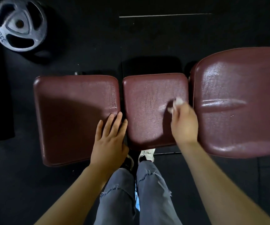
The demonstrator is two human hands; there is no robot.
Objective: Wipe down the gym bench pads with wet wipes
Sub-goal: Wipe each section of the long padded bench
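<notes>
Left hand [110,140] lies flat with fingers [113,122] straight; right hand [184,125] is curled, blurred.

Black rubber floor [85,46] tiles fill the room, their seams faint, with one pale line [165,15] running across the far side. A grey metal weight plate [19,24] lies flat at the far left. Light is dim, coming from overhead.
</notes>
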